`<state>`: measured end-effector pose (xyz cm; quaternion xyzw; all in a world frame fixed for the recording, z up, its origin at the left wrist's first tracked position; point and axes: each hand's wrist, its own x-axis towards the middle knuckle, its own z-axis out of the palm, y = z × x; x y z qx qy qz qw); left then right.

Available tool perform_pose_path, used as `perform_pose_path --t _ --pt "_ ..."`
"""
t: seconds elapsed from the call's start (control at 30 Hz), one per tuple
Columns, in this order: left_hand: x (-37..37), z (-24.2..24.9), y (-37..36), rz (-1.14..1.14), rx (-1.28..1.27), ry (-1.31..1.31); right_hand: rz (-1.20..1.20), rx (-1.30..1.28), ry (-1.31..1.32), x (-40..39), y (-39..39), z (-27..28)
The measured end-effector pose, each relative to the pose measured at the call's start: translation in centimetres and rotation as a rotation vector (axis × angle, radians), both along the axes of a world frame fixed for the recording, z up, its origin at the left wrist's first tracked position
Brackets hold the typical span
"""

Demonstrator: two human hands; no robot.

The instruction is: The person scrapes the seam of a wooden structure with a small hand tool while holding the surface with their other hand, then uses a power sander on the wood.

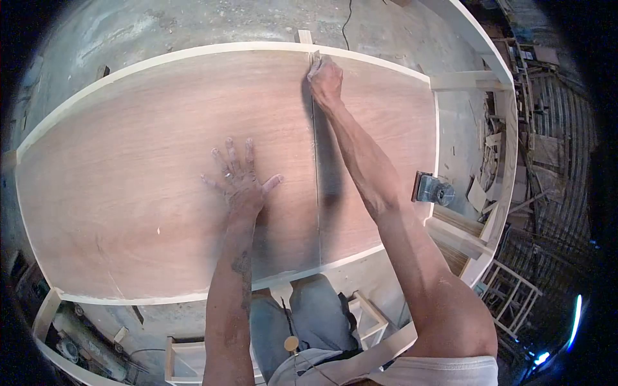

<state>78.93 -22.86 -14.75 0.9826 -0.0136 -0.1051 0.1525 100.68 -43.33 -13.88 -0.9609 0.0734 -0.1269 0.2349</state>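
Observation:
A large reddish plywood panel point(148, 154) with pale wooden edging lies across the view, and a thin dark seam point(317, 167) crosses it from far to near edge. My left hand point(241, 180) rests flat on the panel left of the seam, fingers spread, holding nothing. Stretched out to the far edge, my right hand point(326, 78) is closed around a small thin piece point(316, 56) at the far end of the seam. Only the tip of that piece shows, so what it is stays unclear.
A power sander point(432, 189) sits at the panel's right edge. Pale wooden frame rails point(505, 141) curve round the right side. Wooden stools point(370, 318) stand near my legs. Wood scraps point(490, 161) lie on the floor at right, and a cable point(347, 29) runs beyond the far edge.

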Motion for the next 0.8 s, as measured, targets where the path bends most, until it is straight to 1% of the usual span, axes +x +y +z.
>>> perform_pose_path --t 0.07,0.27,0.37,0.67,0.8 --pt "0.0 -0.1 0.0 -0.003 0.005 -0.052 0.035 0.014 0.012 0.7 -0.1 -0.1" --pt "0.0 -0.4 0.1 -0.006 0.003 -0.058 -0.004 -0.034 0.077 1.4 -0.2 -0.7" --pt "0.4 0.2 0.0 -0.002 0.025 0.110 0.025 -0.042 0.078 1.6 -0.2 -0.7" --pt "0.3 0.3 0.1 0.000 0.012 0.049 0.032 -0.097 0.038 1.7 -0.4 -1.2" --pt "0.2 0.2 0.1 0.004 0.005 0.026 0.051 -0.083 0.074 1.8 -0.5 -1.0"
